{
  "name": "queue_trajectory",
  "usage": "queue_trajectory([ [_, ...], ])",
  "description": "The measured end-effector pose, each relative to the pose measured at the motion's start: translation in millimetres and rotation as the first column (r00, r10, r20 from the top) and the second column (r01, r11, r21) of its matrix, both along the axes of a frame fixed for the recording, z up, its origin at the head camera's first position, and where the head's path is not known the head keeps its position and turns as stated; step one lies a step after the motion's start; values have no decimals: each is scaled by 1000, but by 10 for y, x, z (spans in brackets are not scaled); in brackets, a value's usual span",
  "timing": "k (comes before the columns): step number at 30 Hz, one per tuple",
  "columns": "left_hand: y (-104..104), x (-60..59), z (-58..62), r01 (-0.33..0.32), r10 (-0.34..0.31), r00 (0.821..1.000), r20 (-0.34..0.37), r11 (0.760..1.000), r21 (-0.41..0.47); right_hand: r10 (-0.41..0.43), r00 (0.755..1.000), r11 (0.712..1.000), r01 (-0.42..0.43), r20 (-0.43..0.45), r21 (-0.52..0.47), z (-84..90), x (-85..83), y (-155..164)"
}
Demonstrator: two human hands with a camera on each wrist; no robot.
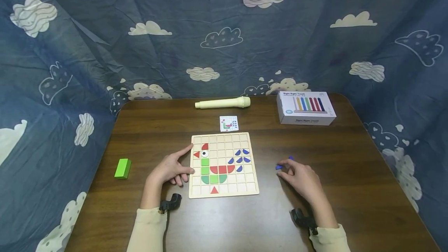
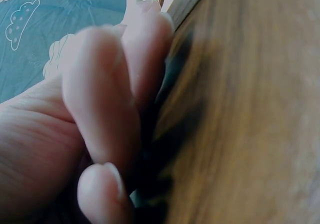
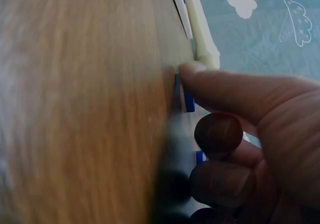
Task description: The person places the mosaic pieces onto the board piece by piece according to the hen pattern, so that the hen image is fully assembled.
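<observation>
Left hand lies flat, steadying the puzzle board; right hand pinches blue pieces, best lifted cleanly.

**Cream sleeves and black wrist mounts**

The person is wearing a pale cream long-sleeved top, its cuffs ending at both wrists. A small black camera mount is sitting on the left wrist, trailing a thin dark cable, and another is sitting on the right wrist. Both hands are showing bare.
</observation>
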State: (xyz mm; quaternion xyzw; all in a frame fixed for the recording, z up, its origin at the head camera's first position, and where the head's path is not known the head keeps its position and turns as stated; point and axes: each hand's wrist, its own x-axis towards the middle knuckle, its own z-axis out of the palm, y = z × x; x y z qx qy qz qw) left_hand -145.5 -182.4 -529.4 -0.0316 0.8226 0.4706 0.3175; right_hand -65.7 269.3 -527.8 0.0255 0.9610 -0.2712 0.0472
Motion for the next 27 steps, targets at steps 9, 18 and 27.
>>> queue_trajectory([
  [9, 1, 10, -10, -9, 9, 1000, -4, 1000, 11, -26, 999, 996, 29, -40, 79, -13, -49, -57],
  [18, 1, -4, -15, -6, 6, 1000, -11, 1000, 7, -60, 998, 978, 62, -15, 199, -7, -199, -158],
  [27, 5, -4, -21, -7, 7, 1000, -5, 1000, 0, 76, 996, 994, -71, 51, -85, -7, -197, 136],
])
